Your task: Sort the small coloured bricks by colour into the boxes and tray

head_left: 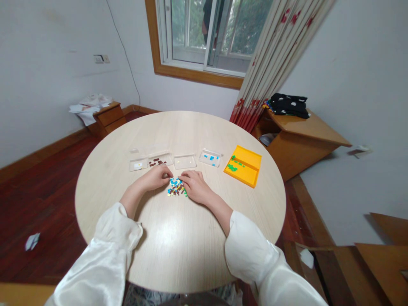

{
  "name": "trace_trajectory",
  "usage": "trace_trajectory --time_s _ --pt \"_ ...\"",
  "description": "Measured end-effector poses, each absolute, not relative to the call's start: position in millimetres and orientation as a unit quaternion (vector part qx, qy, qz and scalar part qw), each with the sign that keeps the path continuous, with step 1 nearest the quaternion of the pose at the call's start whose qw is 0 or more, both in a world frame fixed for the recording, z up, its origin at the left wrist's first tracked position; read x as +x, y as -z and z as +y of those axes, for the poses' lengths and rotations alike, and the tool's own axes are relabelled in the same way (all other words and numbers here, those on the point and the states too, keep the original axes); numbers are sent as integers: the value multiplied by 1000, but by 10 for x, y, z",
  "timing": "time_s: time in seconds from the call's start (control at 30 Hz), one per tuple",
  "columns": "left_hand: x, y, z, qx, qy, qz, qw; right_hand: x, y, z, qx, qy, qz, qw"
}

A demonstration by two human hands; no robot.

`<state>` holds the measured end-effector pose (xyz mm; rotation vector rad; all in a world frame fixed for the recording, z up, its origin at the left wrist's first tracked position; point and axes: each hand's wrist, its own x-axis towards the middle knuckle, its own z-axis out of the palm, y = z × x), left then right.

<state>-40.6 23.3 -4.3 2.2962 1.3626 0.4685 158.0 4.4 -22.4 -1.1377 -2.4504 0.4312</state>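
A small heap of tiny coloured pieces [176,188], blue, brown, yellow and green, lies on the round pale wooden table [178,238]. My left hand [156,177] rests at the heap's left edge with its fingers curled together in a pinch; what they hold is too small to make out. My right hand [195,185] lies at the heap's right edge, fingers bent down onto the pieces. Both arms wear white sleeves.
Behind the heap stand clear trays: one with a yellow piece [138,165], one with brown pieces [160,160], one nearly bare [185,161], one with blue pieces [210,157]. A yellow tray [247,170] holds green pieces. A low wooden cabinet [299,136] stands right.
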Motion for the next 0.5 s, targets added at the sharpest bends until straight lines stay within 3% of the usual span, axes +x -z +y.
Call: trace_trajectory --time_s 0.5 --pt "-368 11 214 817 -170 508 214 1638 194 139 -467 -135 -851 199"
